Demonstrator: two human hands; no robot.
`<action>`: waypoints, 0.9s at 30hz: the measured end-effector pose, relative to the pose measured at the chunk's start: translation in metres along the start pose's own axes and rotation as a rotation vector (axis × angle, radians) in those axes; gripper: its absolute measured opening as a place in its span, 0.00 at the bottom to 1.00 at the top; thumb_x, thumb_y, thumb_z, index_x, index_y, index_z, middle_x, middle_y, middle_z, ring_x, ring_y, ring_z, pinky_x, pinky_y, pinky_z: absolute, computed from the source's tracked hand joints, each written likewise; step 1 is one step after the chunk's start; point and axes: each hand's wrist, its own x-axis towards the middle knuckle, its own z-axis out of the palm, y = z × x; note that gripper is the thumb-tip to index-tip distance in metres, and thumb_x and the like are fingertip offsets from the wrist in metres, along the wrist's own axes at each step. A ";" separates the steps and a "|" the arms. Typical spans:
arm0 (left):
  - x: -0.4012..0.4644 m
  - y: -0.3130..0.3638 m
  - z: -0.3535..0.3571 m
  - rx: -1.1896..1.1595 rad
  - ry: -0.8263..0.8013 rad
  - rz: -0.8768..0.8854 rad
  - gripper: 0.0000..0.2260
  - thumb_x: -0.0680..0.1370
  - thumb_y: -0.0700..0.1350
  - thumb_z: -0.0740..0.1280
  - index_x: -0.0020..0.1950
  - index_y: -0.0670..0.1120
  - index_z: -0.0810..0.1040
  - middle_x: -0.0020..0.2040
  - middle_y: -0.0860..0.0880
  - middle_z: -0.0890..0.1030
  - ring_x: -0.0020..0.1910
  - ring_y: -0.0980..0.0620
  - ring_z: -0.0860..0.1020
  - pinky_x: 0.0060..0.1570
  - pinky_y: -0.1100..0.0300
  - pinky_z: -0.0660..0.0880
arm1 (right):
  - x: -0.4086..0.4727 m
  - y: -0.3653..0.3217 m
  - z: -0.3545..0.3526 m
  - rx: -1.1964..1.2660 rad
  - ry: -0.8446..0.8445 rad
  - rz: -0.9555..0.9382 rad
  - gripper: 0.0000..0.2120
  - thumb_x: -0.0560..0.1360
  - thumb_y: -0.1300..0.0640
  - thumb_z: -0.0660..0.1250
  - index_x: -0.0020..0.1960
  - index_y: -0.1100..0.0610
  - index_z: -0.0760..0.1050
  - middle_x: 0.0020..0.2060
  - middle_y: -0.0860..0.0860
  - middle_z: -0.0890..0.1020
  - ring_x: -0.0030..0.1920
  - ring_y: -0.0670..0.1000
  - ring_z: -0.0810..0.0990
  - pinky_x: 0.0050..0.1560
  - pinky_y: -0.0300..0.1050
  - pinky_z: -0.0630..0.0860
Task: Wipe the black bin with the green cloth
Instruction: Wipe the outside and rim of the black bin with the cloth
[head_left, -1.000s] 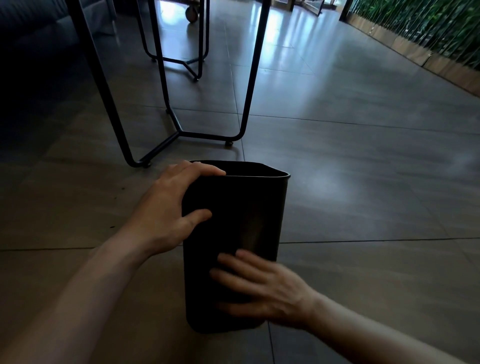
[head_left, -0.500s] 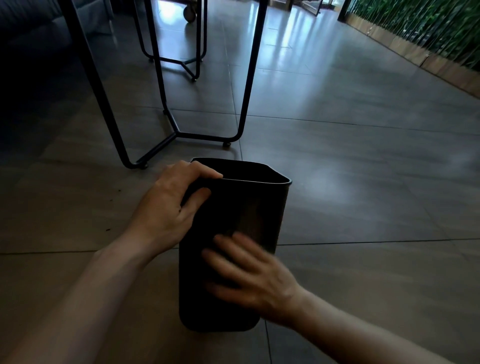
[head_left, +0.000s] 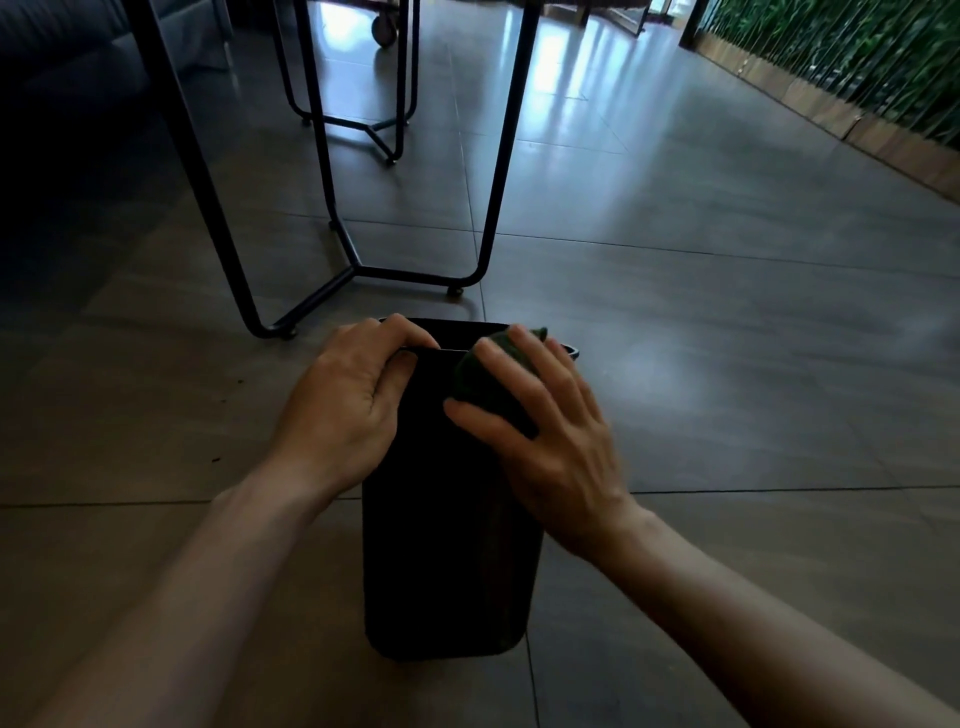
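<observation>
Black bin (head_left: 447, 561) stands upright on the tiled floor (head_left: 727, 364), near the metal table legs (head_left: 337, 234). Left hand (head_left: 353, 405) grips the bin's near-left rim, fingers curled over it. Right hand (head_left: 550, 441), fingers spread flat, presses the green cloth (head_left: 485, 379) against the bin's near wall, just below the rim.

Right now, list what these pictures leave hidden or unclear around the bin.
Head view only:
- Inside of the bin: hidden by its own near wall and the shallow angle.
- Most of the green cloth: covered by the right hand, so its size is unclear.
- Left hand fingertips: curled over the rim, out of sight.
- Dirt on the bin: too dark to judge.
- Table frame top: cut off by the upper edge.
</observation>
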 end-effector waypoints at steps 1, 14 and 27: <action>0.000 0.000 0.001 0.007 0.005 0.000 0.08 0.83 0.46 0.59 0.54 0.55 0.77 0.47 0.57 0.78 0.54 0.53 0.74 0.51 0.58 0.70 | -0.009 -0.006 0.004 0.021 -0.016 -0.023 0.15 0.84 0.53 0.68 0.70 0.50 0.73 0.76 0.59 0.67 0.79 0.65 0.63 0.79 0.66 0.62; 0.001 -0.002 0.003 0.069 0.002 0.002 0.08 0.83 0.47 0.59 0.55 0.54 0.78 0.47 0.56 0.78 0.54 0.54 0.74 0.51 0.60 0.68 | -0.030 -0.002 0.003 0.058 -0.111 -0.160 0.17 0.85 0.56 0.66 0.73 0.50 0.72 0.77 0.59 0.66 0.81 0.65 0.61 0.79 0.66 0.62; -0.002 0.000 -0.001 0.084 -0.003 0.013 0.07 0.83 0.47 0.59 0.52 0.53 0.77 0.45 0.57 0.77 0.53 0.54 0.74 0.49 0.65 0.67 | -0.106 -0.038 0.013 0.030 -0.349 -0.473 0.15 0.85 0.58 0.64 0.71 0.47 0.73 0.78 0.56 0.68 0.81 0.63 0.61 0.78 0.60 0.65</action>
